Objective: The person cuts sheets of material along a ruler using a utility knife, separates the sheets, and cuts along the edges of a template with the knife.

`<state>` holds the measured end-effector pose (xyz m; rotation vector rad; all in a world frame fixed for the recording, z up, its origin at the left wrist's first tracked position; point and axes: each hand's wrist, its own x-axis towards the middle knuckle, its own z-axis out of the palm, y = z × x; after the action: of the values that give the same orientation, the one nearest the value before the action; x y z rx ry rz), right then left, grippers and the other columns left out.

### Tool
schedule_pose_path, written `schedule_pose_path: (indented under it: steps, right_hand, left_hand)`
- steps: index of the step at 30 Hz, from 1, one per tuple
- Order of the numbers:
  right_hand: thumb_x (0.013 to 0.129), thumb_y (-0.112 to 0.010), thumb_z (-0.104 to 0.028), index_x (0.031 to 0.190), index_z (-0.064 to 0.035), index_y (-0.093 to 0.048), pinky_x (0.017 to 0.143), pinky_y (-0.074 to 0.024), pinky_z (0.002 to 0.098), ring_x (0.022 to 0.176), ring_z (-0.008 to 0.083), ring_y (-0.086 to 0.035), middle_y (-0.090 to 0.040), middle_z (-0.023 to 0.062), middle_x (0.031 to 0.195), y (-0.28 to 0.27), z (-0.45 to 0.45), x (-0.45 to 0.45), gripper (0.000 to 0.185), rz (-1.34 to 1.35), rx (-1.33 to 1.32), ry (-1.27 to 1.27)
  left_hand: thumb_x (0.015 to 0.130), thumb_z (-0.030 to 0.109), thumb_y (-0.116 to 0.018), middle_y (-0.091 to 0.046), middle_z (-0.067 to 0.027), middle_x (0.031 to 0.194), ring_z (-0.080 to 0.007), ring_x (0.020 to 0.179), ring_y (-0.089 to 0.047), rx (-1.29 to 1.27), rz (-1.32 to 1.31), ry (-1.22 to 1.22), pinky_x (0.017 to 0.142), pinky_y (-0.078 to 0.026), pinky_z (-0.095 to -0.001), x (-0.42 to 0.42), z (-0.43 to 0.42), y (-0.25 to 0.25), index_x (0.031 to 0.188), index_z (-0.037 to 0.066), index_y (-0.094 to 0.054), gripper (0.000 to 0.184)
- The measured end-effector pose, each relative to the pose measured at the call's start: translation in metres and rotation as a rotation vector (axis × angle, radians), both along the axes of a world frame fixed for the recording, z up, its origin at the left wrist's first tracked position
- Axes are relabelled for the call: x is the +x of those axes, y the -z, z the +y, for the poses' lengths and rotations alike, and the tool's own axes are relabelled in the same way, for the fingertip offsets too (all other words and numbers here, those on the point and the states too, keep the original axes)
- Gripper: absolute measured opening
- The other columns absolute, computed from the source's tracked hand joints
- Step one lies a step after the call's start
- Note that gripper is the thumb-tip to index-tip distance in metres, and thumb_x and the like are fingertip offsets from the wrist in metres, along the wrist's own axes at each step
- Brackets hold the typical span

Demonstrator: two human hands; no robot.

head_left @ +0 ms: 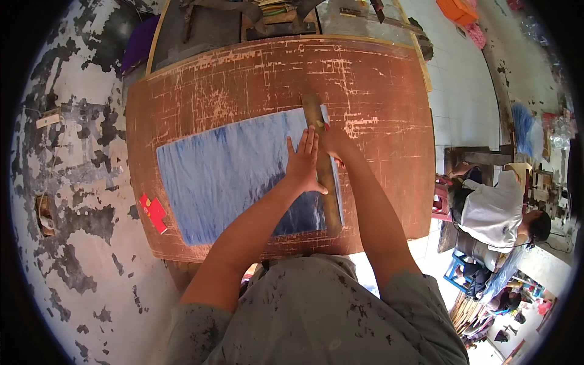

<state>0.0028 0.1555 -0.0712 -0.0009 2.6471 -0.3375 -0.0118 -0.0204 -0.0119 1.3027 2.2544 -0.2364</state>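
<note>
A blue-and-grey streaked sheet (225, 176) lies on a brown, heavily scored table (389, 158). Across its right end runs a long, worn wooden strip (330, 210), roughly parallel to that edge. My left hand (302, 163) presses on the strip and sheet, fingers stretched out and thumb spread across the wood. Just right of the strip, my right hand (336, 145) is closed, its fingers curled beside the wood. A small bit of red shows near its fingertips, but what it grips is mostly hidden.
Red paper pieces (153, 213) lie at the table's left edge, near a peeling wall (79, 201). Beyond the far edge are dark boards (201, 36) and straps. To the right, a person in a white shirt (494, 210) sits by a pink stool (442, 198); another person is farther back.
</note>
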Motion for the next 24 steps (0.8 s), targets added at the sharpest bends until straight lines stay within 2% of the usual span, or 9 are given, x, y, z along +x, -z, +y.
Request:
schedule_pose_path:
  steps: [3, 5, 9, 12, 15, 17, 21, 23, 24]
  right_hand:
    - [0.102, -0.047, -0.013, 0.12, 0.0147, -0.069, 0.058, -0.0609, 0.0532, 0.072, 0.0452, -0.076, -0.075, 0.0335, 0.097, -0.078, -0.032, 0.04, 0.04, -0.324, -0.32, 0.641]
    - [0.105, -0.043, -0.019, 0.128, 0.0143, -0.063, 0.057, -0.0595, 0.0547, 0.071, 0.0455, -0.076, -0.074, 0.034, 0.093, -0.092, -0.046, 0.06, 0.045, -0.196, -0.472, 0.879]
    - [0.106, -0.044, -0.025, 0.128, 0.0124, -0.063, 0.056, -0.0578, 0.0546, 0.071, 0.046, -0.075, -0.072, 0.0353, 0.09, -0.089, -0.037, 0.066, 0.048, -0.375, -0.363, 0.819]
    - [0.105, -0.046, -0.028, 0.123, 0.0123, -0.066, 0.059, -0.0588, 0.0544, 0.072, 0.0471, -0.076, -0.072, 0.0371, 0.089, -0.079, -0.029, 0.057, 0.048, 0.017, -0.337, 0.762]
    - [0.104, -0.048, -0.027, 0.12, 0.013, -0.067, 0.069, -0.0611, 0.0531, 0.081, 0.0482, -0.077, -0.072, 0.0394, 0.097, -0.084, -0.015, 0.022, 0.047, -0.089, -0.453, 0.86]
    - [0.104, -0.049, -0.028, 0.113, 0.015, -0.067, 0.076, -0.061, 0.0541, 0.088, 0.0475, -0.077, -0.072, 0.0396, 0.097, -0.06, -0.01, 0.014, 0.048, 0.037, -0.316, 0.539]
    - [0.104, -0.049, -0.029, 0.109, 0.0157, -0.068, 0.079, -0.0608, 0.0548, 0.094, 0.048, -0.076, -0.072, 0.0393, 0.097, -0.068, -0.022, 0.01, 0.05, -0.002, -0.484, 0.887]
    - [0.105, -0.05, -0.031, 0.106, 0.0168, -0.069, 0.078, -0.0613, 0.0544, 0.093, 0.0482, -0.076, -0.072, 0.039, 0.098, -0.019, -0.014, 0.013, 0.051, 0.108, -0.276, 0.495]
    - [0.105, -0.05, -0.031, 0.106, 0.0168, -0.069, 0.078, -0.0613, 0.0544, 0.093, 0.0482, -0.076, -0.072, 0.039, 0.098, -0.031, -0.017, 0.014, 0.051, 0.106, -0.281, 0.502]
  left_hand:
    - [0.053, 0.09, -0.084, 0.008, -0.0299, 0.178, -0.0416, 0.167, 0.007, -0.005, -0.003, -0.002, 0.125, -0.01, -0.077, 0.006, -0.003, -0.001, 0.169, -0.01, -0.004, 0.173]
    - [0.053, 0.09, -0.084, 0.008, -0.0301, 0.178, -0.0415, 0.167, 0.007, -0.02, 0.008, 0.001, 0.125, -0.01, -0.077, 0.007, -0.004, -0.001, 0.169, -0.01, -0.004, 0.173]
    - [0.051, 0.09, -0.084, 0.006, -0.0279, 0.179, -0.0402, 0.167, 0.006, 0.016, 0.015, -0.01, 0.125, -0.01, -0.077, 0.006, -0.005, 0.003, 0.17, -0.008, -0.005, 0.173]
    - [0.052, 0.091, -0.084, 0.007, -0.028, 0.179, -0.04, 0.167, 0.007, 0.03, 0.012, -0.012, 0.126, -0.009, -0.0761, 0.007, -0.008, 0.006, 0.169, -0.009, -0.001, 0.175]
    - [0.051, 0.091, -0.084, 0.007, -0.0275, 0.179, -0.0395, 0.167, 0.006, 0.021, 0.015, -0.009, 0.126, -0.009, -0.0759, 0.006, -0.004, 0.001, 0.169, -0.008, 0.0, 0.176]
    - [0.051, 0.091, -0.084, 0.007, -0.0273, 0.179, -0.0393, 0.167, 0.006, -0.011, 0.002, -0.007, 0.126, -0.01, -0.0758, 0.004, -0.004, 0.0, 0.17, -0.008, 0.0, 0.176]
    - [0.051, 0.091, -0.083, 0.008, -0.0265, 0.179, -0.0391, 0.168, 0.005, 0.023, 0.014, -0.013, 0.126, -0.012, -0.0754, 0.007, -0.007, 0.005, 0.169, -0.008, -0.001, 0.176]
    - [0.051, 0.091, -0.084, 0.008, -0.0263, 0.179, -0.0392, 0.168, 0.005, 0.03, 0.022, -0.009, 0.126, -0.012, -0.0753, 0.007, -0.006, 0.007, 0.169, -0.009, -0.001, 0.176]
    - [0.05, 0.091, -0.084, 0.008, -0.0263, 0.179, -0.0392, 0.168, 0.005, 0.045, 0.023, -0.016, 0.126, -0.012, -0.0753, 0.008, -0.007, 0.008, 0.169, -0.008, -0.001, 0.176]
